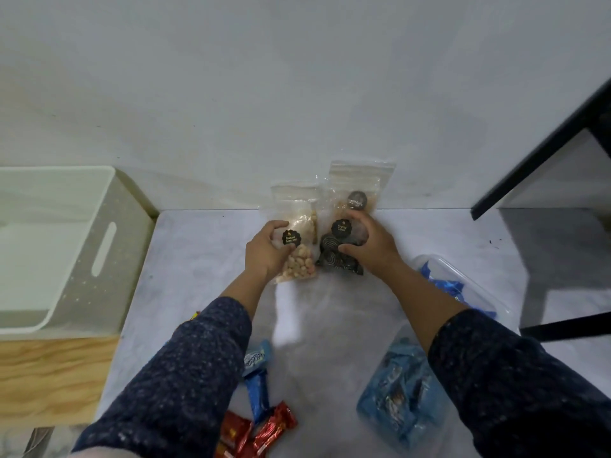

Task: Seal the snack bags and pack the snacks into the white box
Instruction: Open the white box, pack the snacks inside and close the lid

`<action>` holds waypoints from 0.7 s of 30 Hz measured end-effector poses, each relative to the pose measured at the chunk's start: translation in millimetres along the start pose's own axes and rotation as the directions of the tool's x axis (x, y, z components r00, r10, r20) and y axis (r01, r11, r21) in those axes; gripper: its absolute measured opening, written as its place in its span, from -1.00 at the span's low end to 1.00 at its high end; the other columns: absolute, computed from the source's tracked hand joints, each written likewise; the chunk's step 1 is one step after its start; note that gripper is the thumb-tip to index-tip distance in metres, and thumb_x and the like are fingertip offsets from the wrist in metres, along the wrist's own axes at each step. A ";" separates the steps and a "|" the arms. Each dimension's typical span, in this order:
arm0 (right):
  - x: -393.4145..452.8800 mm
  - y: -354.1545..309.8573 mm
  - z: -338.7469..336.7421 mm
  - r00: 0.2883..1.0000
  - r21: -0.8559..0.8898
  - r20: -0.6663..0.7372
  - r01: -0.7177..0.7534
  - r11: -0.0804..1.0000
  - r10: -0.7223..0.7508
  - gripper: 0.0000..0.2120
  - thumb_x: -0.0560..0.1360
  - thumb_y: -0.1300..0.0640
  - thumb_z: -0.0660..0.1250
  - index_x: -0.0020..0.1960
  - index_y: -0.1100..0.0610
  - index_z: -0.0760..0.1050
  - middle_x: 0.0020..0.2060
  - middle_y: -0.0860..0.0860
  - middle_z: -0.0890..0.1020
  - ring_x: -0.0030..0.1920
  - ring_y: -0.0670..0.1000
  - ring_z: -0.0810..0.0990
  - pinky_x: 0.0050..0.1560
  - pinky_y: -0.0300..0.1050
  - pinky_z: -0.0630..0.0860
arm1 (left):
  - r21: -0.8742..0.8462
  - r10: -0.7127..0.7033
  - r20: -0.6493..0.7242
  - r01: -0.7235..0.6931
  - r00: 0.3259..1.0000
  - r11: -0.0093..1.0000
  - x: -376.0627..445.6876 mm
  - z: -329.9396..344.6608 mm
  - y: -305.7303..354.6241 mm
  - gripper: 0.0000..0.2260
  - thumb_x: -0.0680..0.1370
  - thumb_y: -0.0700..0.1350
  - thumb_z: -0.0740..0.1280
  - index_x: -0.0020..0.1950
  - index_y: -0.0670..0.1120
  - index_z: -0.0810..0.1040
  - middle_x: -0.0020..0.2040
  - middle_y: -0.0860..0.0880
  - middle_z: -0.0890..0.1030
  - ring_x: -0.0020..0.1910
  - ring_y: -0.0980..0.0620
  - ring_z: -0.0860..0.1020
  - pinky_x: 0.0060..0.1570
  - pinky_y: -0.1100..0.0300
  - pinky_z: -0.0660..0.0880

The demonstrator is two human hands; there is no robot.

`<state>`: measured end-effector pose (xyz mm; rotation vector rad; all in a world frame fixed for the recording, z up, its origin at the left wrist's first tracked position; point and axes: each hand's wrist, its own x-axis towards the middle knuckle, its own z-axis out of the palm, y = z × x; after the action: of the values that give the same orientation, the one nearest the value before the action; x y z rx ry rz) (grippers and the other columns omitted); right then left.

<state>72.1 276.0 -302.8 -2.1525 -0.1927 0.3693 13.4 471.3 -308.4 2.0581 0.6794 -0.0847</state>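
Two clear zip bags stand against the wall at the back of the marble table (198,259). My left hand (264,251) grips the left bag (299,259), filled with small pale biscuits and marked with a black round label. My right hand (372,246) grips the bag of dark spiral snacks (340,256), which has a black label too. Behind it stands a taller clear bag (360,183) with brownish snacks. The white box (82,246) stands open at the left on a wooden stand, apart from both hands.
Blue wrapped bars (258,381) and red wrapped bars (264,431) lie near the front edge. A clear bag of blue packets (400,391) lies front right. A clear tub with blue packets (463,285) sits to the right. A black table frame (542,153) stands far right.
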 end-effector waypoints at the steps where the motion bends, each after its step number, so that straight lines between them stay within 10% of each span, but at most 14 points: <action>1: -3.4 -4.4 1.7 1.000 0.017 0.001 -0.002 1.000 0.002 -0.37 0.30 0.19 0.51 0.31 -0.09 0.41 0.26 0.01 0.52 0.25 0.02 0.47 0.27 -0.04 0.45 | -0.006 0.016 -0.005 -0.016 1.000 1.000 -1.5 -4.2 -0.4 -0.70 0.48 -0.15 0.40 0.19 0.05 0.52 -0.09 0.02 0.52 -0.22 0.05 0.49 -0.21 0.25 0.45; 11: -53.6 -85.9 37.0 0.973 0.198 -0.230 0.037 0.980 0.010 -0.82 0.44 0.29 0.38 0.03 0.18 0.63 -0.07 -0.03 0.58 -0.11 -0.12 0.49 -0.19 -0.60 0.36 | -0.185 0.131 -0.032 -0.135 0.991 0.973 -28.1 -93.4 -16.8 -0.78 0.52 -0.19 0.28 -0.04 0.16 0.54 -0.08 -0.07 0.64 -0.27 -0.04 0.61 -0.31 0.20 0.50; 21: -113.8 -204.6 117.1 0.937 0.309 -0.345 0.169 0.936 -0.055 -0.82 0.43 0.31 0.37 -0.10 0.05 0.61 -0.23 -0.10 0.59 -0.20 -0.11 0.50 -0.21 -0.37 0.45 | -0.282 0.305 -0.145 -0.335 0.941 0.899 -70.8 -241.3 -50.7 -0.82 0.52 -0.20 0.32 -0.01 0.08 0.57 -0.14 0.02 0.52 -0.21 0.05 0.49 -0.14 0.20 0.51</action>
<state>-74.1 452.2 -176.0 -1.8216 -0.0562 -0.0330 -120.0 655.2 -189.5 1.8547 0.3734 0.2956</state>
